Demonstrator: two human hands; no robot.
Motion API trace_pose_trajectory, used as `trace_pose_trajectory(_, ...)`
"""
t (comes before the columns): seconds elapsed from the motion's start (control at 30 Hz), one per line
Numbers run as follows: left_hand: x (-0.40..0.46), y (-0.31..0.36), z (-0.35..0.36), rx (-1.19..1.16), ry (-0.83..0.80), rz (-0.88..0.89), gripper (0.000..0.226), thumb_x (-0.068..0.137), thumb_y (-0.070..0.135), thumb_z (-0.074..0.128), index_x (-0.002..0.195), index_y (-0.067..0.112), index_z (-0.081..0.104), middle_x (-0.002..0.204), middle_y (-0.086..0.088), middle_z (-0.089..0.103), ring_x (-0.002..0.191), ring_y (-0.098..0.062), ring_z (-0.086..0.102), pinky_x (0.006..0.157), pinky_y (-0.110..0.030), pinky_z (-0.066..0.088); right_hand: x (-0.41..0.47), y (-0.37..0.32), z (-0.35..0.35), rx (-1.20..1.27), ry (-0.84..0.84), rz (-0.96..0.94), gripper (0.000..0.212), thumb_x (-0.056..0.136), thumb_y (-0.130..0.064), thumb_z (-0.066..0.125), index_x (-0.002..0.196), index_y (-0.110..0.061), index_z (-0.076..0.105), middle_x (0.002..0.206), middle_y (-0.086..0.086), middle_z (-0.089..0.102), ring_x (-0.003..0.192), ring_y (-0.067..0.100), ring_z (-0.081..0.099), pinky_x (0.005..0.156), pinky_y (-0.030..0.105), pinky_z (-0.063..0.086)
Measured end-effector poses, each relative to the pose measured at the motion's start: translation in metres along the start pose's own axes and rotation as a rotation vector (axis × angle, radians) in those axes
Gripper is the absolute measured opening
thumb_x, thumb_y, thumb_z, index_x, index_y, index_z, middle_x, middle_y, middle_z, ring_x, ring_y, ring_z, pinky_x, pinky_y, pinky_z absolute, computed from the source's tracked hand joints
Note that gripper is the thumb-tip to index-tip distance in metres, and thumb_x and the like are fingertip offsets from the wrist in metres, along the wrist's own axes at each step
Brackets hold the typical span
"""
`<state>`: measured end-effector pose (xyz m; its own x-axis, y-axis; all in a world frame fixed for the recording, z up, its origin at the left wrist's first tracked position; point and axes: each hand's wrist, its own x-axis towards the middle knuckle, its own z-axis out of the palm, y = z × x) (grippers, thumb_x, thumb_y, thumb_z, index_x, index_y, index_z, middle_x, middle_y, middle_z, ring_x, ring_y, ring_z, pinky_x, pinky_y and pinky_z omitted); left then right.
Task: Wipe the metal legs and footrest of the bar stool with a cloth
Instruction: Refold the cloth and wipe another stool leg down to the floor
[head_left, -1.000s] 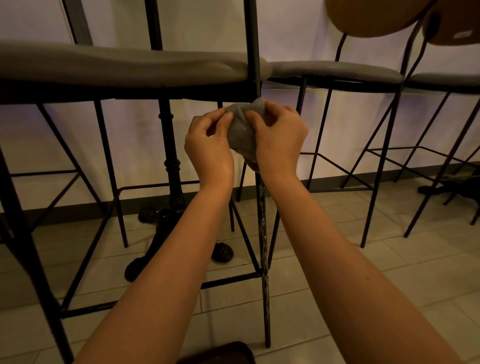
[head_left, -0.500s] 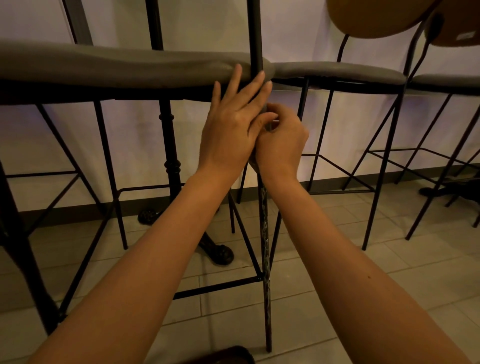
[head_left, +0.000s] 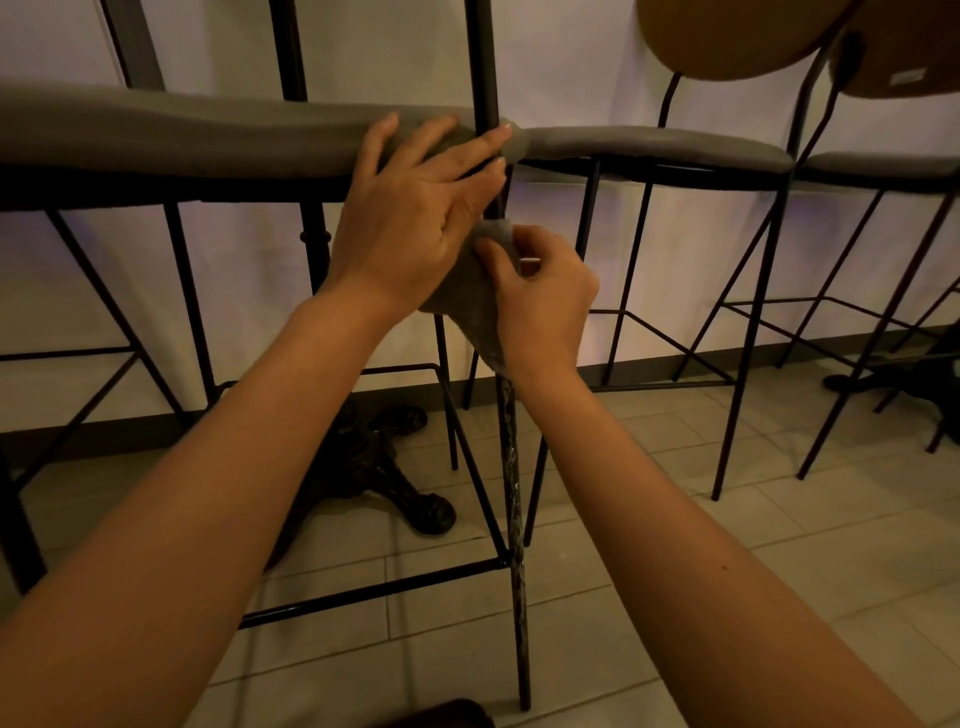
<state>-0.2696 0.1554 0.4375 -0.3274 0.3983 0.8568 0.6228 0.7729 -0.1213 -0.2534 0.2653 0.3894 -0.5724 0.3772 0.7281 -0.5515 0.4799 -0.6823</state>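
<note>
Hidden from you:
- Stool leg (head_left: 511, 467): upper stretch covered by the cloth (head_left: 475, 312) and both hands.
- Cloth: mostly tucked under your left hand (head_left: 415, 218) and right hand (head_left: 540, 306); full extent cannot be told.
- Right fingertips: curled out of sight.
- Seat (head_left: 156, 135): cut off at the left edge.
- Backrests (head_left: 727, 36): cropped at the top.
- Dark object (head_left: 441, 714) at the bottom edge: unidentifiable.
</note>
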Motion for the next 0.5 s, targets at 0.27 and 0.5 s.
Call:
trace_pose_trajectory(0.27, -0.002, -0.004, 0.004, 0.053, 0.006, 0.056, 0.044, 0.098, 0.037, 0.023, 0.128, 0.020, 0.052, 0.143, 0.008, 0.040, 0.135, -0.023, 0.030, 0.111, -0.047, 0.008, 0.012, -0.007, 0.005, 0.019, 0.025, -0.049, 0.009, 0.087, -0.017, 0.060, 0.086, -0.009, 0.059, 0.085, 0.005, 0.060, 0.077, 0.013, 0.055, 0.068, 0.016, 0.045)
trace_pose_trajectory(0.5, -0.005, -0.010, 0.015, 0.155, 0.061, 0.137, 0.032, 0.091, 0.034, 0.049, 0.120, 0.027, 0.059, 0.143, 0.002, 0.041, 0.133, -0.032, 0.033, 0.108, -0.052, 0.008, -0.035, 0.029, -0.003, -0.039, -0.006, 0.018, 0.008, 0.086, -0.017, 0.062, 0.087, -0.010, 0.059, 0.086, 0.003, 0.061, 0.074, 0.006, 0.054, 0.063, 0.011, 0.044)
